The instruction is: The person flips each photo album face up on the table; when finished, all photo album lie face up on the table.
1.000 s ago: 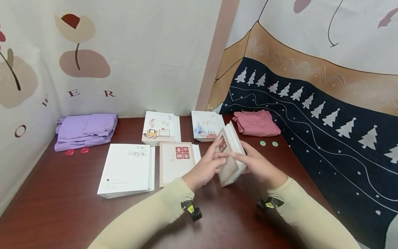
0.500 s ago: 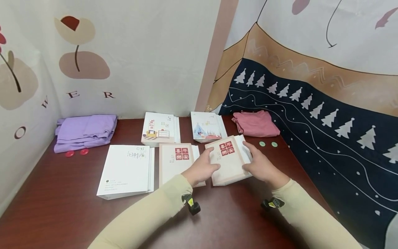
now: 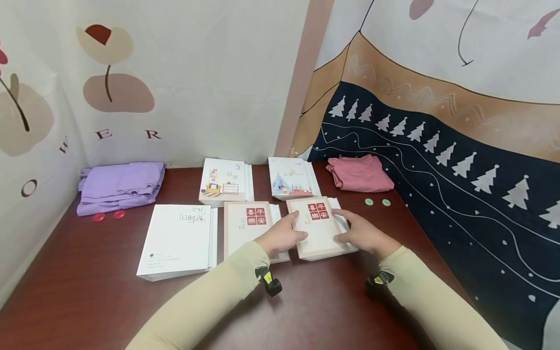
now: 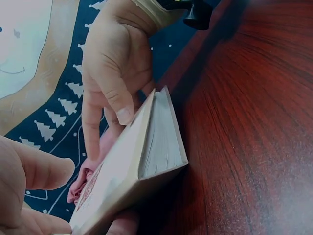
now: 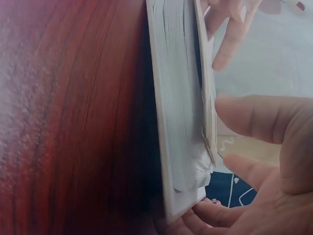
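Observation:
Both hands grip a thick cream book [image 3: 318, 234] with red character squares on its cover, close over the table. My left hand [image 3: 282, 237] is at its left side, thumb over the cover; in the left wrist view a fingertip [image 4: 123, 223] shows under the book's spine side. On the opposite side my right hand [image 3: 364, 235] has its thumb at the cover's edge. Its other fingers [image 5: 217, 214] reach round the lower corner in the right wrist view, where the white page block [image 5: 176, 98] faces the camera. A similar cream book [image 3: 245, 238] lies just left of it.
A white book [image 3: 177, 243] lies at left. Two illustrated books [image 3: 226, 177] [image 3: 292, 177] lie farther back. Folded purple cloth [image 3: 122, 184] and two red buttons [image 3: 98, 217] are back left; folded pink cloth [image 3: 360, 174] and two green buttons [image 3: 369, 201] back right. Fabric walls border the dark-red table [image 3: 306, 301].
The book has turned from standing on edge to lying cover up, then moved lower and slightly left, beside the similar cream book. Both hands have moved with it.

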